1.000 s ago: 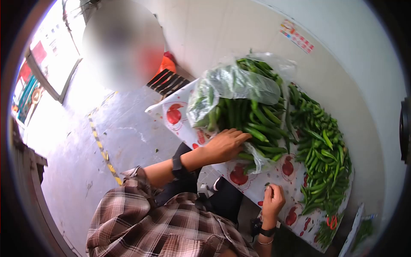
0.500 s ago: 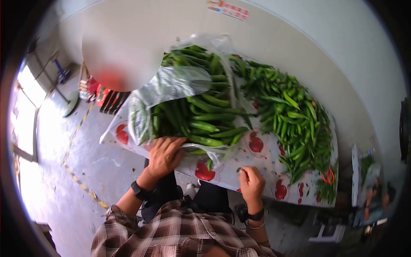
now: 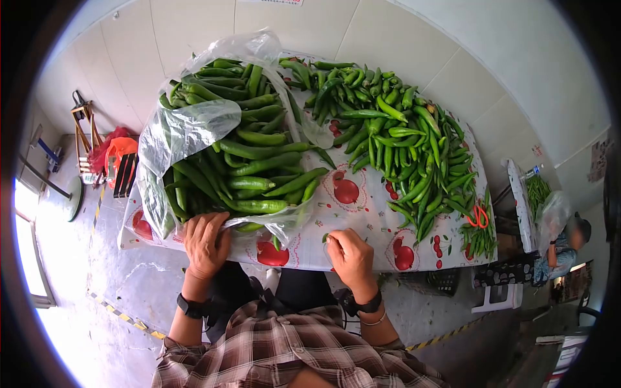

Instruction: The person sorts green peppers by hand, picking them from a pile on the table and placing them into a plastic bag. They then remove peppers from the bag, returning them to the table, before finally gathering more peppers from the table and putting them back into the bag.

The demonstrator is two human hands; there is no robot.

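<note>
A clear plastic bag (image 3: 153,165) lies wide open on the table, full of long green peppers (image 3: 259,150). At its front edge is my left hand (image 3: 206,244), fingers curled over the plastic beside the nearest peppers. My right hand (image 3: 352,258) hovers over the table's front edge, to the right of the bag. Its thumb and fingertips are pinched together on a small green piece (image 3: 325,238), too small to identify for certain. A larger loose heap of slimmer green peppers (image 3: 414,145) spreads over the right side of the table.
The tablecloth (image 3: 304,249) has red fruit prints. Orange-handled scissors (image 3: 478,217) rest on the heap's right end. A wooden rack (image 3: 84,129) and an orange bag (image 3: 121,157) stand left of the table. Another person (image 3: 561,255) works at a second table (image 3: 519,207) at far right.
My view has turned, so the table and peppers appear farther left. My left hand stays at the bag's edge, and my right hand still pinches the small green piece.
</note>
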